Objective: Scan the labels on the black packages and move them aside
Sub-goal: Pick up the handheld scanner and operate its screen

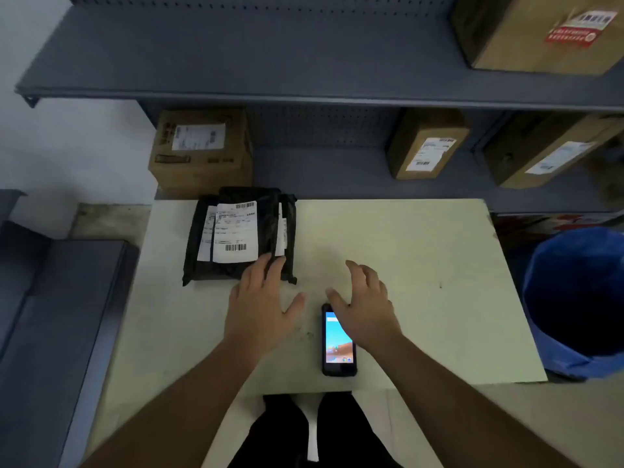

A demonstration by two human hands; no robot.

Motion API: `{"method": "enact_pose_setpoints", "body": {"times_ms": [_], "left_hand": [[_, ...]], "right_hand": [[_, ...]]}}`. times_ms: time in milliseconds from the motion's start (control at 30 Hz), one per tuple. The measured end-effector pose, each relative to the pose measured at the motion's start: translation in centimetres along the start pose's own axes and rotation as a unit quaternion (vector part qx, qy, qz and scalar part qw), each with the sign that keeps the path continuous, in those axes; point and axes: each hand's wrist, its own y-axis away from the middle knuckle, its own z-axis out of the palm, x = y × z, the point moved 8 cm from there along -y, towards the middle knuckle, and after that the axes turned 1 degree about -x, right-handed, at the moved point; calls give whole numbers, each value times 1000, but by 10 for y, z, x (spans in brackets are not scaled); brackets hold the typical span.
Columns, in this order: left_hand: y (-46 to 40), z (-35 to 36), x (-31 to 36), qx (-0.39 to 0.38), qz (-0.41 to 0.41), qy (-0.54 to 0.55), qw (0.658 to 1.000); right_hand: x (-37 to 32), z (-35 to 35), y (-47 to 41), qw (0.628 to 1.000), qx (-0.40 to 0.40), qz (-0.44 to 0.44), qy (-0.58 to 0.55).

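Left hand [258, 304] fingers spread flat on black packages [236, 236] near edge; right hand [366, 307] fingers splayed, empty, over phone [338, 346]

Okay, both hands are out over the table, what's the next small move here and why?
Probably lower the right hand onto the phone and pick it up: it lies screen-lit under that open hand, while the left hand fingertips already rest on the black packages, labels facing up, ready for scanning.

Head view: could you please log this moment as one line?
left hand on black packages | right hand open over phone | scanning not begun
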Motion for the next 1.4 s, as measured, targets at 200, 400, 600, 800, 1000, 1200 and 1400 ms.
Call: {"method": "enact_pose_setpoints", "body": {"times_ms": [200,400,600,800,1000,1200,1400], "left_hand": [[12,36,-16,-41,-21,-18,999],[27,71,-25,-90,-35,-29,995],[39,99,-40,-137,-71,-29,988],[49,123,-54,-157,-110,-5,981],[56,133,-57,-167,-119,2,979],[62,137,-58,-177,-122,3,977],[68,142,-65,-193,-126,-8,973]], "right_hand": [[35,42,9,996,-38,74,-20],[57,73,19,989,-55,131,-30],[72,99,19,980,-78,179,-39],[83,115,18,969,-74,235,-12],[89,126,16,961,-73,266,-12],[93,134,18,959,-68,275,10],[93,137,16,958,-48,283,6]]}}
